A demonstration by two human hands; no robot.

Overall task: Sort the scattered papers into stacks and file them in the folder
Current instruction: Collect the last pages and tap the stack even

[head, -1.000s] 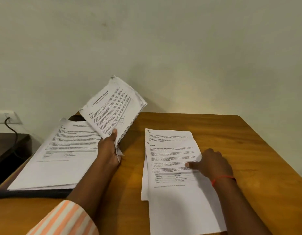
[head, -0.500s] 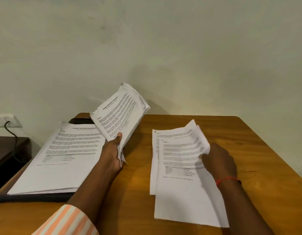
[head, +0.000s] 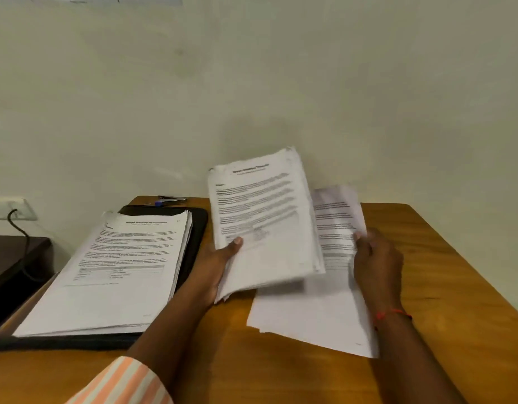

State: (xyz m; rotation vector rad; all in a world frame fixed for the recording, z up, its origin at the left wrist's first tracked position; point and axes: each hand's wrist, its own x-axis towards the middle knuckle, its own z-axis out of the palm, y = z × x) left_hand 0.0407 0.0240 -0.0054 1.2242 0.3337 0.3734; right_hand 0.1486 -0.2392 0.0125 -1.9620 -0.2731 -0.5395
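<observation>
- One sorted stack [head: 115, 266] lay on the open black folder [head: 198, 225], far left.
- Left hand [head: 214, 266] gripped a thick bundle [head: 266, 217], thumb on top, raised over the table [head: 444, 258].
- Right hand [head: 377, 263] pinched blurred sheets [head: 336, 217], apparently two, far end raised.
- Risk: the one-handed bundle could fan, slip and remix the piles.

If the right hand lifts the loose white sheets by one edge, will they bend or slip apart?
Probably floppy: the loose white sheets curl upward where the right hand pinches them. They lie fanned, so they may slide apart. Few sheets, so likely light.
</observation>
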